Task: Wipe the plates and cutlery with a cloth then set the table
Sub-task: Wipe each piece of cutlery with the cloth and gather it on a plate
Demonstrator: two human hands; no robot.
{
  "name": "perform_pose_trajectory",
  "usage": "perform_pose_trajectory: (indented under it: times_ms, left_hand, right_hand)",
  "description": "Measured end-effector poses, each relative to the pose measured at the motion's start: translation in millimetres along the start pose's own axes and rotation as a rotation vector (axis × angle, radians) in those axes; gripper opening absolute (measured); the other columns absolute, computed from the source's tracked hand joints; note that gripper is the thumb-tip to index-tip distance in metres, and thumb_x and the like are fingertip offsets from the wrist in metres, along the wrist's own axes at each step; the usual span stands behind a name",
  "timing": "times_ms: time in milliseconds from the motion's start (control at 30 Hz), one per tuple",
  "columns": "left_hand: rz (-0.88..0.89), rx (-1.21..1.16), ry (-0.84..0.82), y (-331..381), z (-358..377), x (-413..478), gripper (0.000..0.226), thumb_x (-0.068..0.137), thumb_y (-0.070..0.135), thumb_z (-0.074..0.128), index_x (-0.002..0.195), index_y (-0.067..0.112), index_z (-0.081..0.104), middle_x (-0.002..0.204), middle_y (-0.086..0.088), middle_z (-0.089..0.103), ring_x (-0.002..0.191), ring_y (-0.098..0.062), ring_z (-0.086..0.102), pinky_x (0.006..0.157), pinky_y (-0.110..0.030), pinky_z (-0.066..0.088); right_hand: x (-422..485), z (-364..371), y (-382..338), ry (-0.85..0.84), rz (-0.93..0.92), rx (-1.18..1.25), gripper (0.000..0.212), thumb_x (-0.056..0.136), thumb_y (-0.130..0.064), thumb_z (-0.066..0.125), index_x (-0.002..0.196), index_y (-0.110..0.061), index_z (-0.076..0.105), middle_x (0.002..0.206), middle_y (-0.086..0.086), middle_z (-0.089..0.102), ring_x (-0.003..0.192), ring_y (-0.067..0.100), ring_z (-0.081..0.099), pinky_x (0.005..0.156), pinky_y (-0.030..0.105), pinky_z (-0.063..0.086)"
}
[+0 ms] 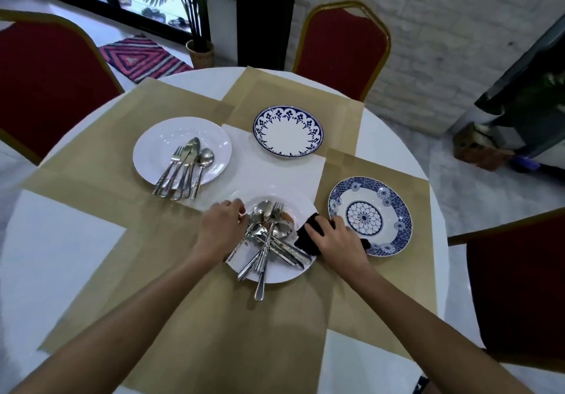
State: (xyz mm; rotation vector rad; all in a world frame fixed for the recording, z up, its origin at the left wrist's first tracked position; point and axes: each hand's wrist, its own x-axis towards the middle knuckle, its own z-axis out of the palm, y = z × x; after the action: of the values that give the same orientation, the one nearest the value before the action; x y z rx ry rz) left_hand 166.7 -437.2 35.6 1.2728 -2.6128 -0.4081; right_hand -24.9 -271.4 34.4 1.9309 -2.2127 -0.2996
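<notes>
A white plate (281, 276) lies in front of me with a pile of several spoons, forks and knives (269, 240) on it. My left hand (221, 230) is at the plate's left rim, fingers curled over the cutlery. My right hand (337, 237) grips a black cloth (308, 236) at the plate's right edge. A second white plate (159, 142) at the left holds a neat set of cutlery (183, 168). A blue-rimmed plate (287, 132) sits at the far side. A blue patterned plate (371, 216) lies on the right.
Tan placemats (214, 317) cover a round white table (55, 256). Red chairs stand at the left (46, 81), far side (342, 51) and right (519, 286). A potted plant (200, 51) and patterned rug (143, 57) lie beyond.
</notes>
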Motion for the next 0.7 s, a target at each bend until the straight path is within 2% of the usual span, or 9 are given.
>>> perform_pose_trajectory:
  times_ms: [67, 100, 167, 233, 267, 333, 433, 567, 700]
  left_hand:
    - [-0.001, 0.084, -0.098, 5, 10, -15, 0.033, 0.094, 0.035, 0.050, 0.117, 0.012, 0.056, 0.106, -0.008, 0.063, 0.093, -0.025, 0.059, 0.071, -0.030, 0.040]
    - [-0.016, 0.119, -0.137, 6, 13, -20, 0.035, 0.095, 0.036, 0.049, 0.121, 0.013, 0.052, 0.112, -0.008, 0.061, 0.096, -0.025, 0.059, 0.074, -0.031, 0.042]
    - [-0.042, 0.186, -0.190, 7, 16, -25, 0.040, 0.095, 0.036, 0.049, 0.129, 0.014, 0.045, 0.120, -0.007, 0.056, 0.103, -0.024, 0.057, 0.079, -0.030, 0.044]
    - [-0.021, 0.259, -0.206, 9, 16, -27, 0.041, 0.096, 0.031, 0.049, 0.132, 0.012, 0.041, 0.122, -0.007, 0.056, 0.105, -0.023, 0.057, 0.078, -0.028, 0.044]
    - [-0.016, 0.280, -0.213, 10, 15, -28, 0.040, 0.097, 0.028, 0.048, 0.132, 0.010, 0.040, 0.121, -0.007, 0.057, 0.105, -0.022, 0.058, 0.078, -0.027, 0.044]
    - [-0.047, 0.252, -0.217, 11, 13, -29, 0.035, 0.097, 0.024, 0.047, 0.128, 0.008, 0.044, 0.119, -0.008, 0.058, 0.105, -0.022, 0.058, 0.078, -0.027, 0.044]
    - [-0.141, 0.072, -0.160, 12, 6, -30, 0.022, 0.098, 0.016, 0.046, 0.116, 0.008, 0.053, 0.114, -0.011, 0.057, 0.098, -0.026, 0.060, 0.072, -0.028, 0.042]
    - [-0.274, -0.196, -0.169, 16, -9, -36, 0.023, 0.097, 0.018, 0.043, 0.114, 0.009, 0.055, 0.106, -0.014, 0.063, 0.096, -0.032, 0.059, 0.071, -0.033, 0.039]
    - [-0.399, -0.660, -0.261, 20, -12, -46, 0.012, 0.097, 0.017, 0.041, 0.093, 0.015, 0.052, 0.083, -0.006, 0.061, 0.065, -0.020, 0.054, 0.057, -0.030, 0.041]
  right_hand:
    - [-6, 2, -7, -0.122, 0.057, 0.030, 0.067, 0.058, -0.007, 0.085, 0.121, -0.015, 0.065, 0.117, 0.017, 0.062, 0.084, 0.039, 0.062, 0.044, 0.040, 0.054]
    - [-8, 1, -10, -0.181, 0.074, 0.044, 0.071, 0.066, -0.007, 0.081, 0.131, -0.017, 0.057, 0.129, 0.020, 0.055, 0.092, 0.041, 0.059, 0.053, 0.044, 0.057]
    - [-11, 0, -14, -0.231, 0.117, 0.086, 0.072, 0.087, -0.008, 0.061, 0.149, -0.025, 0.029, 0.151, 0.026, 0.025, 0.113, 0.046, 0.048, 0.081, 0.049, 0.053]
    - [-12, -4, -16, -0.296, 0.164, 0.095, 0.070, 0.097, -0.007, 0.042, 0.153, -0.032, 0.007, 0.155, 0.030, 0.004, 0.123, 0.046, 0.038, 0.097, 0.047, 0.043]
    - [-11, -8, -18, -0.323, 0.179, 0.088, 0.069, 0.099, -0.007, 0.037, 0.153, -0.033, 0.003, 0.154, 0.031, 0.002, 0.124, 0.045, 0.037, 0.098, 0.046, 0.041]
    - [-9, -10, -20, -0.336, 0.185, 0.069, 0.067, 0.101, -0.008, 0.033, 0.153, -0.035, 0.002, 0.151, 0.031, 0.014, 0.122, 0.044, 0.038, 0.097, 0.045, 0.041]
    - [-10, -8, -20, -0.341, 0.167, 0.033, 0.064, 0.101, -0.010, 0.034, 0.152, -0.034, 0.005, 0.137, 0.027, 0.035, 0.116, 0.041, 0.044, 0.093, 0.044, 0.042]
    - [-5, -13, -20, -0.399, 0.189, 0.122, 0.062, 0.099, -0.014, 0.039, 0.152, -0.033, 0.012, 0.133, 0.023, 0.037, 0.109, 0.040, 0.051, 0.090, 0.045, 0.044]
    - [-2, -29, -16, -0.375, 0.325, 0.453, 0.056, 0.094, -0.016, 0.046, 0.146, -0.026, 0.030, 0.131, 0.020, 0.036, 0.105, 0.041, 0.055, 0.088, 0.040, 0.045]
